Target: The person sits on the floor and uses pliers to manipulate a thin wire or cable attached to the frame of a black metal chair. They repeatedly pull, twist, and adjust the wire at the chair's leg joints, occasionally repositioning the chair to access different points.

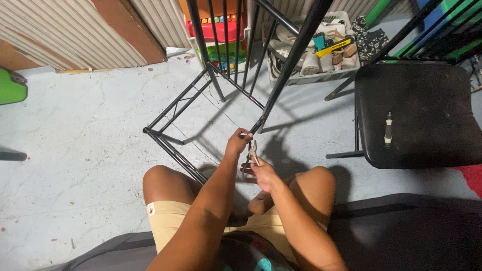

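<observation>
Black metal frame (pixel 211 85) lay tipped on the floor (pixel 75 130), bars running up-frame from the knees; looked rigid and awkward, best held at a bar near the joint. Left hand (pixel 238 141) was pinched shut on a bar end (pixel 257 124) just beside the pliers (pixel 252 150). Right hand (pixel 263 173) was clamped on their handles, long axis pointing up toward that joint; likely stiff, light, grippy.

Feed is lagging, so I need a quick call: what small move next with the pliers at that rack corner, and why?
Probably close the metal pliers on the thin wire by the black metal rack corner: the left hand pinches there and the right hand holds the pliers just below.
</observation>
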